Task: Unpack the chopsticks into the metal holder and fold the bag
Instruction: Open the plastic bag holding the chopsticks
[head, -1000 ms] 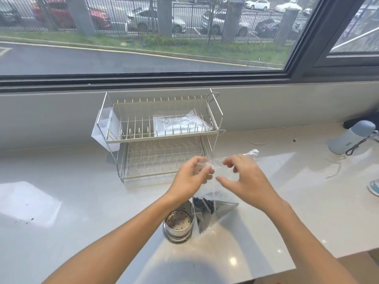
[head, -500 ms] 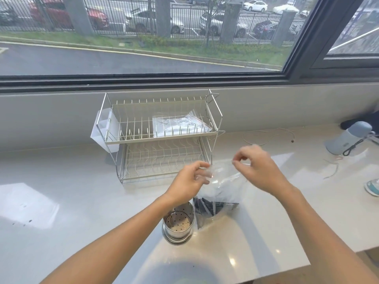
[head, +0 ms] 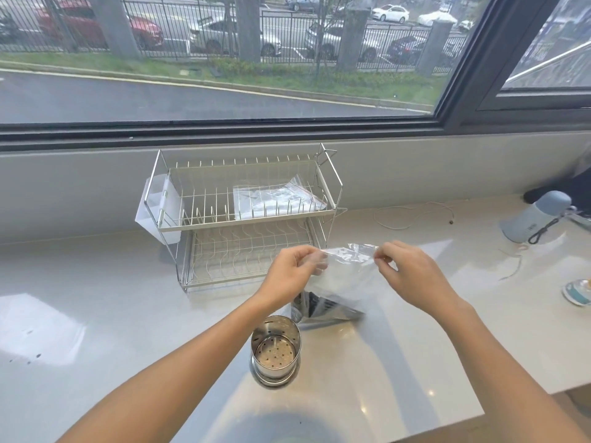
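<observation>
1. Opening step under way: left hand [head: 292,276] and right hand [head: 412,276] each pinching a top corner of the clear bag [head: 347,273], mouth stretched wide between them, just behind the metal holder [head: 275,350].
2. Chopsticks [head: 323,310] still bunched in the bag's bottom, just beyond the holder's rim, none inside the holder yet.
3. Next, by the look of it: freeing one hand to reach in and draw them out.
4. Count: one bag in hand, one holder, one two-tier dish rack [head: 246,215] further back; chopstick number unclear through the plastic, several dark sticks perhaps.
</observation>
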